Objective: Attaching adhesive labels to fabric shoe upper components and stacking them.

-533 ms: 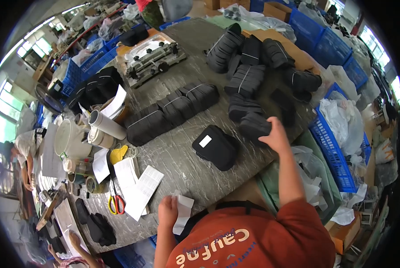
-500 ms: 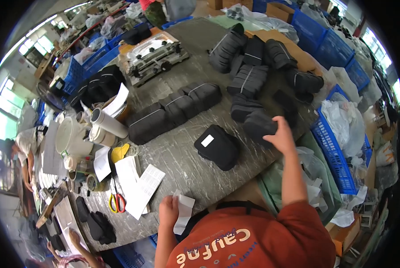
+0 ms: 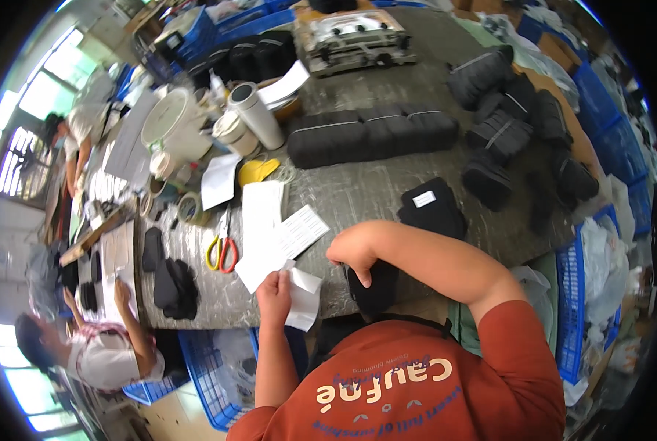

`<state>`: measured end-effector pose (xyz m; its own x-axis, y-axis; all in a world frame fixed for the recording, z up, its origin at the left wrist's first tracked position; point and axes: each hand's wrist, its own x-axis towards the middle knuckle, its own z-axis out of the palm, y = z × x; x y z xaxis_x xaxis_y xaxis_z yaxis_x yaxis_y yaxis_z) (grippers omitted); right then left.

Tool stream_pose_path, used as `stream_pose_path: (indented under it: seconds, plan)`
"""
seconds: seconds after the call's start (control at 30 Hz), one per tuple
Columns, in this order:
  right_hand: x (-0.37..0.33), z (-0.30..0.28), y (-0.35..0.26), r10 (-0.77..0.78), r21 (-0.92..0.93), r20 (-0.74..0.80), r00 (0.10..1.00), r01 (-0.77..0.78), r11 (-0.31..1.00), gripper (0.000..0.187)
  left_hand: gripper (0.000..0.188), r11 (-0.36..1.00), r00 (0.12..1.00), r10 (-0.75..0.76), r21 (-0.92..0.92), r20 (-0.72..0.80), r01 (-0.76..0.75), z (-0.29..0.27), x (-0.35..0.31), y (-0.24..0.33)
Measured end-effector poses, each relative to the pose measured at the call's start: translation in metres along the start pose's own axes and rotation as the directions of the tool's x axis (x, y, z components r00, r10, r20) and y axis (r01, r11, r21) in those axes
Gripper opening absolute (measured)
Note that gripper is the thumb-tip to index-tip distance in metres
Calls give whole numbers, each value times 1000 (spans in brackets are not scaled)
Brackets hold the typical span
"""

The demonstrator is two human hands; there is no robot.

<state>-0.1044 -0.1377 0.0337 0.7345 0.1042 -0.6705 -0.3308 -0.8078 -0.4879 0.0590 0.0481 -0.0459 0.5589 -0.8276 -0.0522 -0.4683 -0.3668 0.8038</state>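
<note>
My left hand (image 3: 275,294) is closed, pinching a white paper sheet (image 3: 305,300) at the table's near edge. My right hand (image 3: 356,253) grips a black fabric piece (image 3: 374,288) in front of my body; the far fingers are partly hidden. Beyond my right forearm lies a stack of black fabric pieces (image 3: 435,211) with a white label on top. Left of my hands are loose white papers (image 3: 262,209), a printed sheet (image 3: 302,231) and scissors (image 3: 223,250) with red and yellow handles.
A long row of tied black bundles (image 3: 372,140) lies across the table, with more bundles (image 3: 501,132) at the far right. A white cylinder (image 3: 256,116), a bucket (image 3: 172,125) and tape rolls stand left. A metal clamp frame (image 3: 358,40) sits behind. A co-worker (image 3: 108,349) works at left.
My right hand has come from the right-hand bundles to near my body, bringing a black fabric piece. The view has turned right. My left hand still holds the paper.
</note>
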Motion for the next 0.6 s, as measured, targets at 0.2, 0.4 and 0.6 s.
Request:
stream_pose_path:
  seconds: [0.2, 0.4, 0.6]
  plan:
    - [72, 14, -19, -34, -294, 6, 999, 34, 955, 59, 29, 1000, 997, 15, 13, 77, -16, -8, -34, -5]
    - [35, 36, -31, -72, 145, -607, 791, 200, 969, 24, 24, 995, 990, -81, -43, 112, 86, -12, -53, 15]
    - [23, 82, -49, 206, 621, -725, 657, 495, 608, 10, 19, 999, 970, 19, -37, 242, -10, -8, -51, 30]
